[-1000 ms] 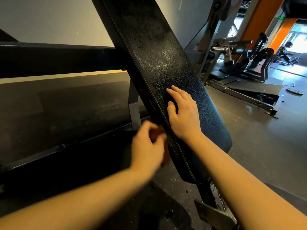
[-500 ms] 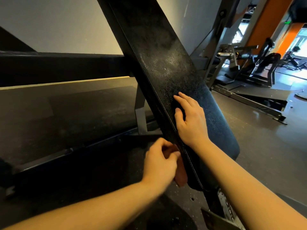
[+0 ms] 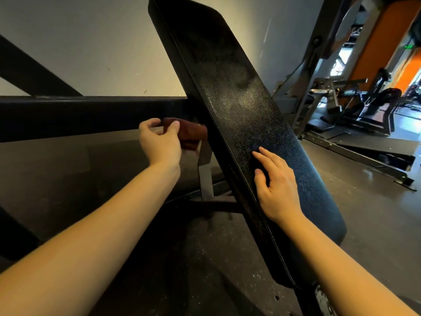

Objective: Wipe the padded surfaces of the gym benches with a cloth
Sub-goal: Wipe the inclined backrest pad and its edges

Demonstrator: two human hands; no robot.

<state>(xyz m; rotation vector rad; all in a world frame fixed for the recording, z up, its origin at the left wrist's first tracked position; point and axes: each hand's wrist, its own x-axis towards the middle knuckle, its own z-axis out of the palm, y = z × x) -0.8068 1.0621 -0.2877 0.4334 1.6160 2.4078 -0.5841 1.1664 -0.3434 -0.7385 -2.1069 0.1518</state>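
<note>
A long black padded bench back [image 3: 239, 94] slants up from lower right to upper left across the view. My right hand [image 3: 276, 187] lies flat on its lower half, fingers spread, holding nothing. My left hand [image 3: 159, 142] is to the left of the pad's side edge, shut on a reddish-brown cloth [image 3: 190, 133]. The cloth's far end reaches the pad's left side edge, in front of the dark frame behind it.
A grey metal upright [image 3: 206, 181] supports the bench behind the pad. A black horizontal rail [image 3: 79, 115] runs along the pale wall at left. More gym machines [image 3: 369, 103] stand at the right on the dark floor, past an orange wall.
My left hand has carried the cloth up along the pad's left side edge, from near its lower end to about mid-height. My right hand stays pressed on the pad.
</note>
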